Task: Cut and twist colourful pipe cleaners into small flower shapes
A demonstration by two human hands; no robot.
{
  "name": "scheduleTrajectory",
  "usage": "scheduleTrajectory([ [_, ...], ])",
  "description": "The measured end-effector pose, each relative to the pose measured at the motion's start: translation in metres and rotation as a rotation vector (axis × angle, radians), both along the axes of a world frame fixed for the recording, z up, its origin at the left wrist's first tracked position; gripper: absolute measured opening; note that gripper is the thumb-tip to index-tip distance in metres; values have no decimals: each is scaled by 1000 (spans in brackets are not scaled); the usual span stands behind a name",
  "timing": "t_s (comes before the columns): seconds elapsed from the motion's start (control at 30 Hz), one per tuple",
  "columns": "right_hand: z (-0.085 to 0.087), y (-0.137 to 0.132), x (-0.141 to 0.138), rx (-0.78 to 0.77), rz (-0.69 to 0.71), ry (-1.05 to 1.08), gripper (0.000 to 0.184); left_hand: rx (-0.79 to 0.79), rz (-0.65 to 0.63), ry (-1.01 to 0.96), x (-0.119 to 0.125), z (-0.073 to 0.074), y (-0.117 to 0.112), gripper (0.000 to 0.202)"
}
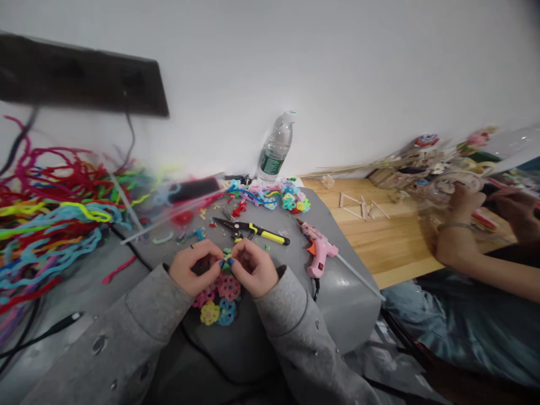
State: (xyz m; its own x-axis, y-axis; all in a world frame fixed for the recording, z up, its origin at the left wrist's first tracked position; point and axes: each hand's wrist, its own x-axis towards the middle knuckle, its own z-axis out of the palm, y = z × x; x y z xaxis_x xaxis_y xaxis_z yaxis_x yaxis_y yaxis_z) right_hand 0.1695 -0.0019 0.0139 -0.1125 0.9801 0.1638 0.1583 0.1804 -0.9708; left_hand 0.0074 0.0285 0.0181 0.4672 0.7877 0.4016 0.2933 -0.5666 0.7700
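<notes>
My left hand [197, 266] and my right hand [254, 268] meet at the middle of the grey table. Both pinch a small green and yellow pipe-cleaner piece [227, 257] between thumb and fingers. Just below it lie several pipe-cleaner flowers, among them a pink flower [229, 287], a yellow flower [210, 313] and a blue flower [227, 311]. Whether the pinched piece is joined to these flowers I cannot tell. Beyond my hands rest pliers with black and yellow handles [270, 234]. To the right, a pink glue gun [320, 250] lies with a glue stick in its back.
Loose pipe cleaners [54, 219] heap up at the left, below a dark power strip [84, 76]. A water bottle [276, 149] leans by the wall near more pipe-cleaner flowers [295, 199]. On the right, a co-worker's hands [462, 202] work over a wooden table [358, 239].
</notes>
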Motion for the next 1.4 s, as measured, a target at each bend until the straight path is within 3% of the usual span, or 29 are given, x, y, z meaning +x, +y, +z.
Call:
scheduleTrajectory([
  [0.27, 1, 0, 0, -7, 2, 6, 9, -19, 1, -7, 1, 2, -1, 9],
  [0.47, 1, 0, 3, 8, -2, 30, 9, -207, 42, 2, -3, -2, 2, 9],
  [0.73, 2, 0, 3, 5, -10, 18, 8, -363, 14, -128, 0, -3, 3, 13],
  [1.4, 0, 1, 5, -25, 52, 39, 13, -462, -64, -176, 1, -2, 2, 16],
])
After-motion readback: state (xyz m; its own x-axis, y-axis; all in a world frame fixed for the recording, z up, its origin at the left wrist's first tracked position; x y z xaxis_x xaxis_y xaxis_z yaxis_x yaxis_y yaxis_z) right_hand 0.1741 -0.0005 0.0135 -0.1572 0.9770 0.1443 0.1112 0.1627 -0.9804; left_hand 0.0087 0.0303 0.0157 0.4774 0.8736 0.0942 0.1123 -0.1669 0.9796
